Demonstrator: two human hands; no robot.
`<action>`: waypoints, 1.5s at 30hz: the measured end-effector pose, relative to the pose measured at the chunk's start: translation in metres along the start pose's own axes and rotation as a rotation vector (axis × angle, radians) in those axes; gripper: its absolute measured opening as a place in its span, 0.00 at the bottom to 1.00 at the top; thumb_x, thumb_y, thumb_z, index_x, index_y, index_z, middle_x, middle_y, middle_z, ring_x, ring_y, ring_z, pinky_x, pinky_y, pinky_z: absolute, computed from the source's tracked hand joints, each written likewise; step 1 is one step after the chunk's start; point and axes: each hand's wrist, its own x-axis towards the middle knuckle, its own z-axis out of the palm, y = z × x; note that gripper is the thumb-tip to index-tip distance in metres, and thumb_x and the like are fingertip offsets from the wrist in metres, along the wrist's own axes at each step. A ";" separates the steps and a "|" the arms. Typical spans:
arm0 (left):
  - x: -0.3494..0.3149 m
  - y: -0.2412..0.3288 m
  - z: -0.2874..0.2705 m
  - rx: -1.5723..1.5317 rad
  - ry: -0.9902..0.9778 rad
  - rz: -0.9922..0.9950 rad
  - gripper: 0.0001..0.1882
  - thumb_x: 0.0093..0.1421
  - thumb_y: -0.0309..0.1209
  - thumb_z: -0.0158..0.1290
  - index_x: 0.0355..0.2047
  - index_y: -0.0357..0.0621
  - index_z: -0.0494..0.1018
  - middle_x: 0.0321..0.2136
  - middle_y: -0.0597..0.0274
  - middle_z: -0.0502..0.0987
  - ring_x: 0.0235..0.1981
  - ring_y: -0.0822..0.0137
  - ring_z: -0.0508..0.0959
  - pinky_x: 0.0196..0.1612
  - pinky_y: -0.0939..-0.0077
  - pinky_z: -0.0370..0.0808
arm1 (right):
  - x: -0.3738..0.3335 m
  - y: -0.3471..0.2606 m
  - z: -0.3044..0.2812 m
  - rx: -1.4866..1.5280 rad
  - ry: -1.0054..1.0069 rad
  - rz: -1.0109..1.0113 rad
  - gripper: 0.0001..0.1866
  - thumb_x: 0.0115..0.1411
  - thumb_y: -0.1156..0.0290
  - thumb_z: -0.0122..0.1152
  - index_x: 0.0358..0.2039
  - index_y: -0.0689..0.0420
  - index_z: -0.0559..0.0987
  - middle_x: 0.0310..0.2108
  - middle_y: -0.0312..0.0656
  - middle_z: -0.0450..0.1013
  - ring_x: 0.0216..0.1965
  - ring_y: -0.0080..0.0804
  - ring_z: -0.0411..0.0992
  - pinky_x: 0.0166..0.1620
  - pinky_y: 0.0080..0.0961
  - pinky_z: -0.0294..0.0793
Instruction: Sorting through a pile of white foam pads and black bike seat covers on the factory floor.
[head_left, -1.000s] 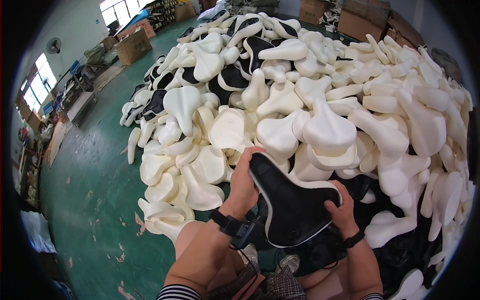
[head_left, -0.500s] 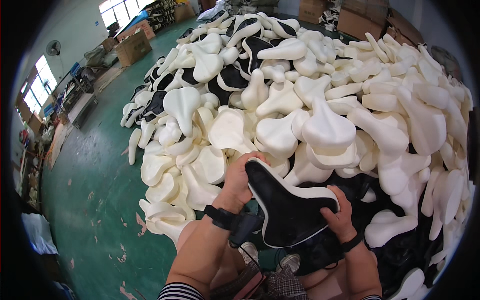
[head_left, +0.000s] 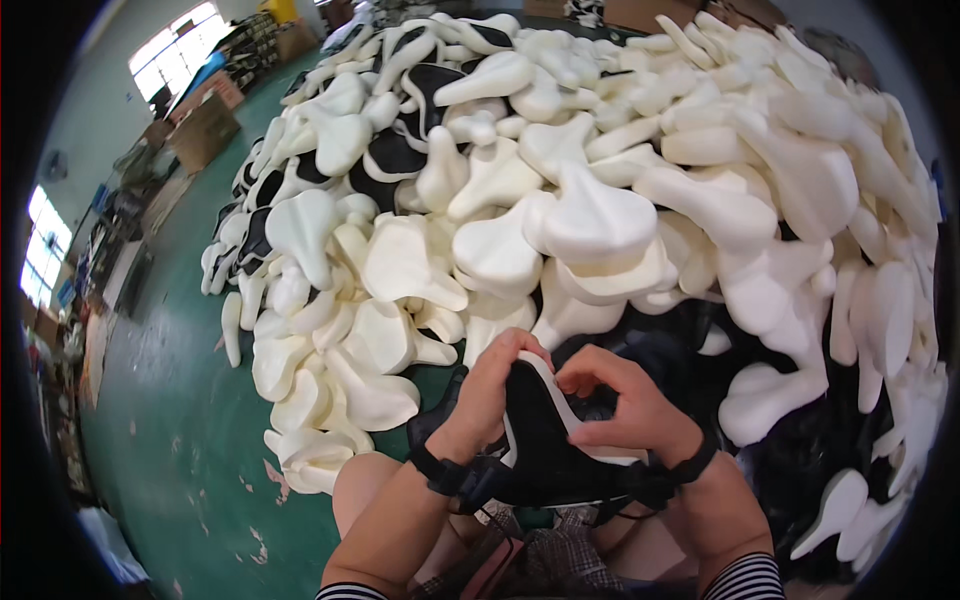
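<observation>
Left hand (head_left: 488, 388) grips a white-foam, black-based bicycle saddle (head_left: 540, 440) over the lap (head_left: 572, 562); right hand (head_left: 640, 408) half-curls at its edge — base (head_left: 545, 472) apparently on; some piled cream foam saddles (head_left: 402, 260) show none.

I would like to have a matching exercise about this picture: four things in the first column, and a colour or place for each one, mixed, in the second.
Column one
1. Floor
2. Cardboard box
3. Left hand
4. Saddle piece

Column two
A. Black, with a white edge
B. At the narrow end of the piece being held
C. Green, with pale worn patches
D. Brown, in the upper left of the view

Right pairs: 1-C, 2-D, 3-B, 4-A
</observation>
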 end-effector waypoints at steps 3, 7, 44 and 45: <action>0.000 -0.014 0.010 0.189 -0.023 -0.029 0.19 0.67 0.45 0.36 0.36 0.42 0.66 0.32 0.59 0.73 0.34 0.67 0.73 0.40 0.75 0.72 | 0.001 0.001 0.006 -0.089 0.112 0.070 0.25 0.42 0.63 0.76 0.35 0.58 0.72 0.31 0.32 0.68 0.32 0.20 0.66 0.37 0.18 0.67; -0.002 -0.019 0.021 0.013 -0.062 -0.126 0.19 0.67 0.46 0.40 0.33 0.42 0.68 0.31 0.57 0.73 0.33 0.68 0.73 0.39 0.76 0.72 | -0.005 0.018 0.000 0.040 0.116 0.095 0.22 0.44 0.61 0.76 0.26 0.57 0.69 0.23 0.30 0.63 0.25 0.18 0.59 0.30 0.16 0.64; -0.003 -0.023 0.016 0.026 0.040 -0.276 0.25 0.68 0.52 0.35 0.29 0.45 0.68 0.24 0.67 0.70 0.26 0.77 0.68 0.31 0.83 0.68 | -0.009 0.049 -0.002 0.301 -0.036 0.173 0.15 0.53 0.67 0.68 0.36 0.57 0.72 0.31 0.30 0.68 0.34 0.18 0.66 0.39 0.18 0.68; -0.002 -0.024 0.015 0.026 0.039 -0.277 0.25 0.68 0.52 0.35 0.29 0.45 0.68 0.24 0.67 0.70 0.26 0.77 0.68 0.31 0.83 0.68 | -0.010 0.049 -0.001 0.289 -0.012 0.161 0.13 0.54 0.68 0.66 0.35 0.57 0.73 0.31 0.31 0.68 0.33 0.18 0.66 0.38 0.18 0.69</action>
